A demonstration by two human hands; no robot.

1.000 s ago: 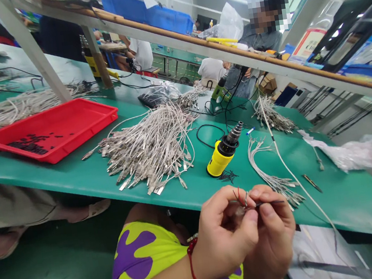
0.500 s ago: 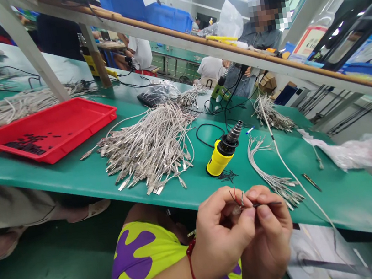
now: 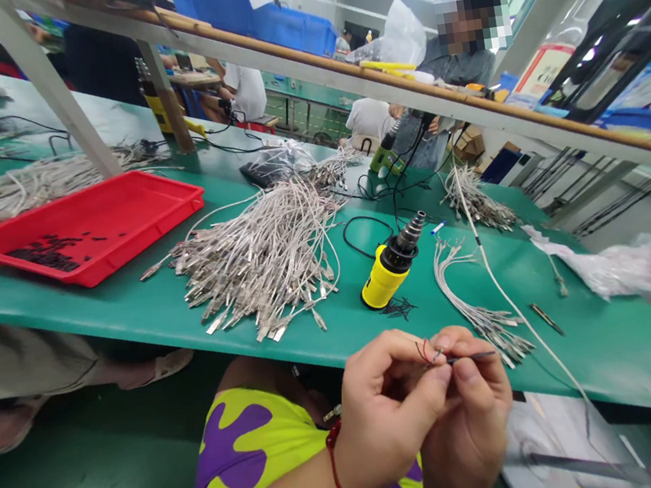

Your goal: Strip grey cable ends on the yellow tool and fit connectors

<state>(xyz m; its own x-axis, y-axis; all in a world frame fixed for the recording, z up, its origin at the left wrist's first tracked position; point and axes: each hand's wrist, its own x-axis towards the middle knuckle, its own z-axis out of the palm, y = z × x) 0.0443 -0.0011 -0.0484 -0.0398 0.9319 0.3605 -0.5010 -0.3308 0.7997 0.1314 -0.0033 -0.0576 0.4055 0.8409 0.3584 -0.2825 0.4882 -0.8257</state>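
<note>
My left hand is closed, with thumb and finger pinching the stripped end of a USB cable. Thin red and dark wires stick up from its fingertips. My right hand touches it and pinches a thin black heat-shrink tube that points right. The tube's left end meets the wires between the fingertips; whether a wire is inside cannot be made out. Most of the cable is hidden by my hands, and a metal plug shows beside my left wrist. Beyond them stands a yellow heat gun, nozzle up.
Black tube pieces lie beside the heat gun. A large pile of USB cables is left of it, a smaller bundle right. A red tray holds black pieces. A shelf crosses above; a co-worker is behind it.
The wires at my left fingertips have shifted slightly right and lower, and the black tube has moved a little to the right. Both hands stay in nearly the same place.
</note>
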